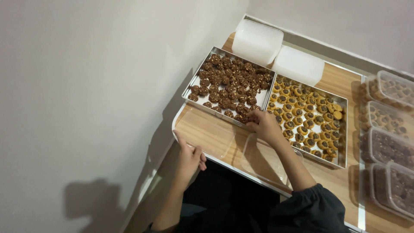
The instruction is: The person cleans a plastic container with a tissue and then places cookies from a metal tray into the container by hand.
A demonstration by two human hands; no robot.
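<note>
Right hand [264,125] perhaps pinching knobbly dark cookies [228,86] in metal tray [188,88]

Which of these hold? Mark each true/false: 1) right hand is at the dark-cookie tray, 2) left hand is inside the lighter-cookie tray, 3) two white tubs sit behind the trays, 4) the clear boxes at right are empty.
1) True: the right hand is at the near edge of the dark-cookie tray.
2) False: the left hand rests on the table edge beside a clear container, away from the lighter-cookie tray.
3) True: two white tubs stand behind the trays.
4) False: the clear boxes hold cookies.
</note>
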